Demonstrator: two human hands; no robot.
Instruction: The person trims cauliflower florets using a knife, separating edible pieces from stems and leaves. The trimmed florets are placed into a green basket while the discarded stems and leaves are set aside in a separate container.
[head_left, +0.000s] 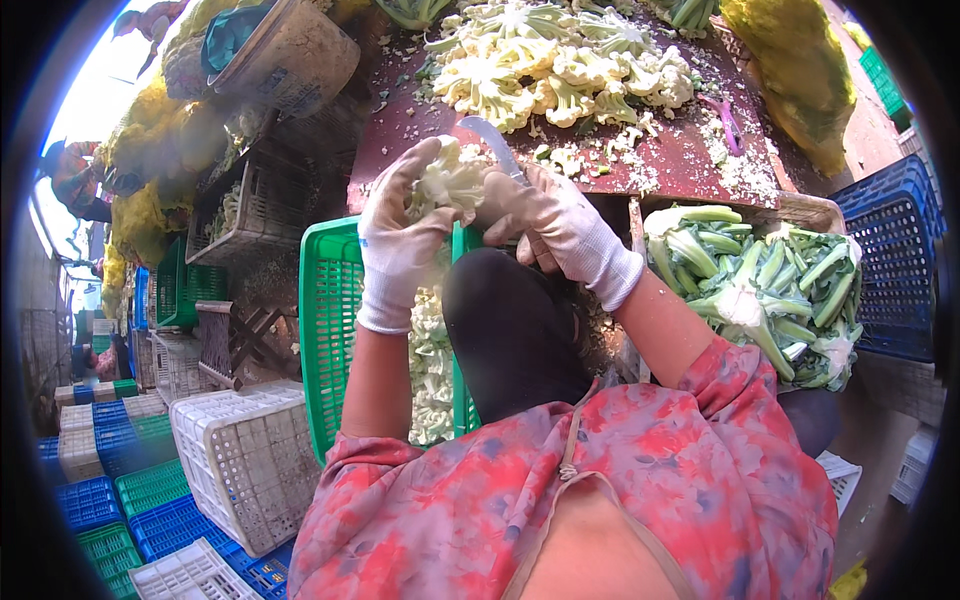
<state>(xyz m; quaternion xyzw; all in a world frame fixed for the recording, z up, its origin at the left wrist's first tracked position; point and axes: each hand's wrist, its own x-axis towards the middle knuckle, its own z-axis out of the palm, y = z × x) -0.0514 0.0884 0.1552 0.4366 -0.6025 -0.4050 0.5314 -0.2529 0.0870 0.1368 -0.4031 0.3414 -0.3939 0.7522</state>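
Note:
My left hand (405, 217), in a white knit glove with a tan coated palm, grips a piece of cauliflower (454, 176). Close beside it, my gloved right hand (551, 214) is closed around a knife whose curved blade (491, 142) points up and to the left. The knife's handle is hidden in the fingers. Below the left wrist, a green plastic crate (326, 300) holds many cauliflower florets (429, 360). Ahead of both hands, a heap of cut cauliflower (517, 75) lies on a dark red tabletop (405, 146) strewn with white crumbs.
Cauliflower leaves and stalks (750, 292) fill a container at my right, beside a blue crate (892, 262). A purple-handled tool (724, 124) lies on the tabletop. A dirty bucket (292, 64) stands at upper left. White crates (247, 457) are stacked at lower left. Other people (75, 176) are at far left.

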